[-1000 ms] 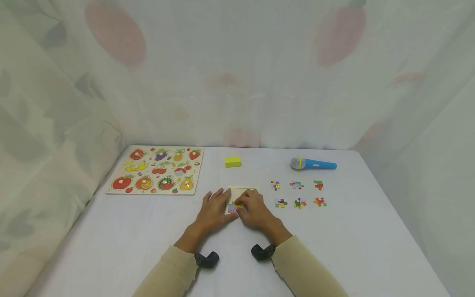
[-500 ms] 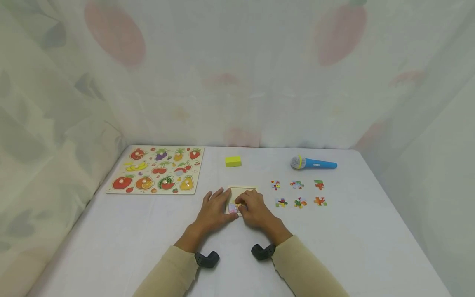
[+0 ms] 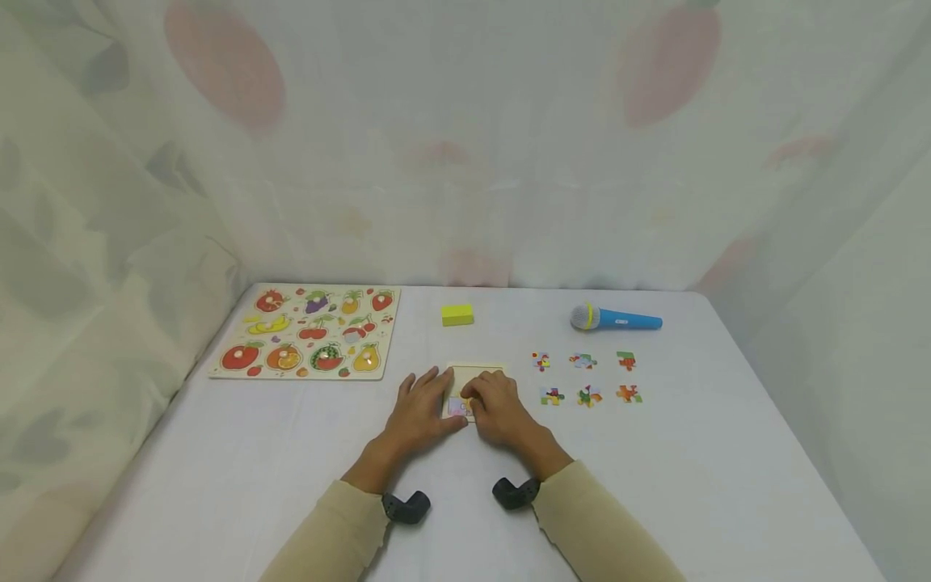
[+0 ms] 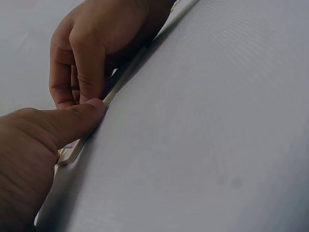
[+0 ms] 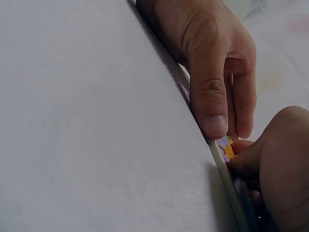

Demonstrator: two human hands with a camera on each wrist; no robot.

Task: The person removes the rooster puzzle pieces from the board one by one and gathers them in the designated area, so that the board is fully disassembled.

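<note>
A small wooden puzzle tray (image 3: 465, 377) lies on the white table in front of the person, with a purple jigsaw piece (image 3: 456, 406) in its lower left corner. The left hand (image 3: 419, 411) braces the tray, its fingers extended along the left edge and its thumb pressing the front edge. Over the tray's lower right the right hand (image 3: 499, 410) bends its fingers down, thumb and fingertips on a jigsaw piece (image 5: 229, 151) with orange on it. Those fingers hide most of that piece and the tray's right part.
Several loose jigsaw pieces (image 3: 589, 396) lie in two rows right of the tray. Behind stand a yellow block (image 3: 457, 315) and a blue toy microphone (image 3: 618, 319). A fruit peg puzzle board (image 3: 309, 333) lies at the back left. Curtains surround the table.
The right fingertips have shifted very slightly over the tray, and more orange shows beside them. The left hand and the loose pieces stay where they were.
</note>
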